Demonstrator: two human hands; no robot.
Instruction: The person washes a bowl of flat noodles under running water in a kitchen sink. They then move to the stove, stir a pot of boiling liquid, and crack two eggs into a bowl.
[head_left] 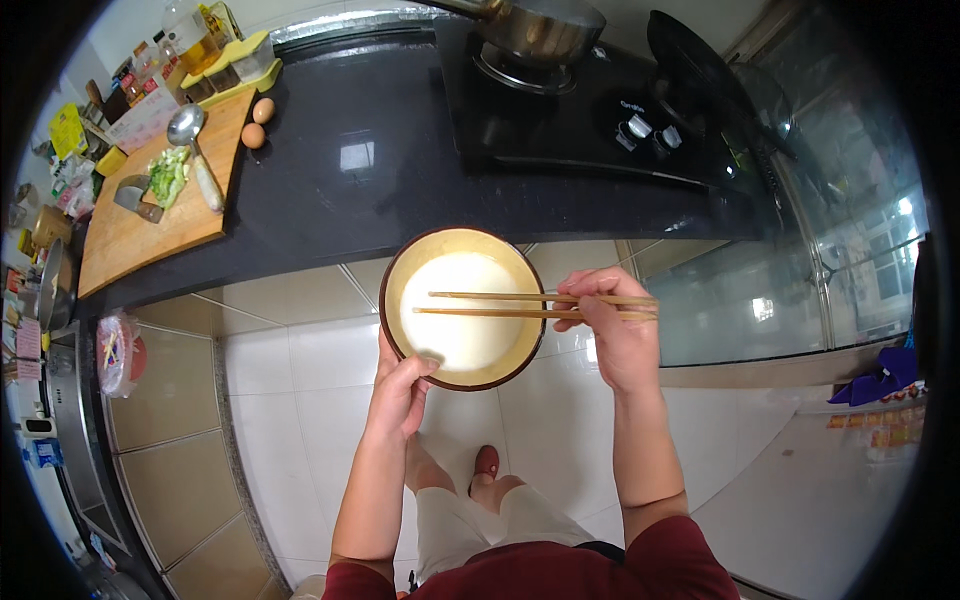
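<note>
- The bowl (460,242) is held clear of the counter (330,200), in front of its front edge; its rim is pinched by the left hand (402,390), thumb over the lip.
- The chopsticks (480,296) are pinched between thumb and fingers of the right hand (615,335), slightly parted; whether the tips are dipped cannot be told.
- The bowl has already been filled with pale liquid (460,345), seemingly mixed smooth; whether more stirring is needed cannot be judged.
- Greens (168,177) are already chopped on the cutting board (120,245).
- Two eggs (253,135) are left uncracked beside the board's right edge.
</note>
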